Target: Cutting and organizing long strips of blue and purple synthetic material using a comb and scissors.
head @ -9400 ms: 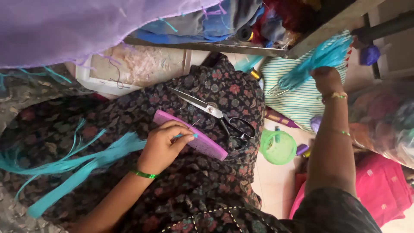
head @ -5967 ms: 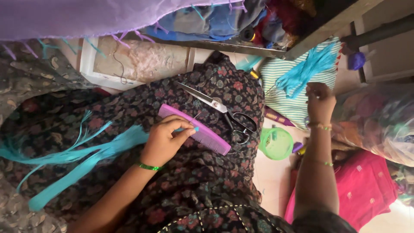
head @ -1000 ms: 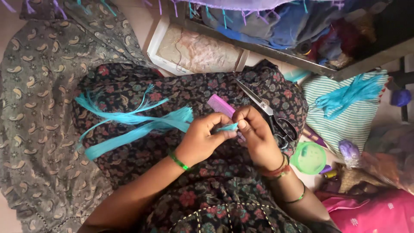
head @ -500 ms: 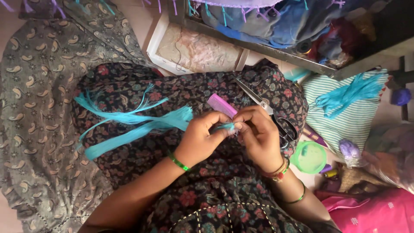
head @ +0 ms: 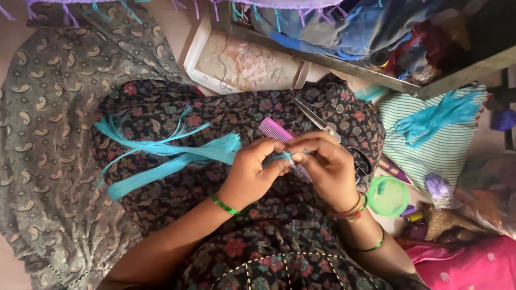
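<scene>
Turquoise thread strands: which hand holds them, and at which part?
Both hands, left and right, pinch the turquoise thread strands at their right end, between fingertips.

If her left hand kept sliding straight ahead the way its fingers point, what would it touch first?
The left hand points rightward at the right hand. It would probably meet those fingers first, since both already pinch the same turquoise thread tuft. The pink comb lies just behind.

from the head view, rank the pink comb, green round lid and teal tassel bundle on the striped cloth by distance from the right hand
1. pink comb: under and just left of the right hand, touching it.
2. green round lid: low on the right, past the wrist.
3. teal tassel bundle: far right, on the striped cloth.
</scene>
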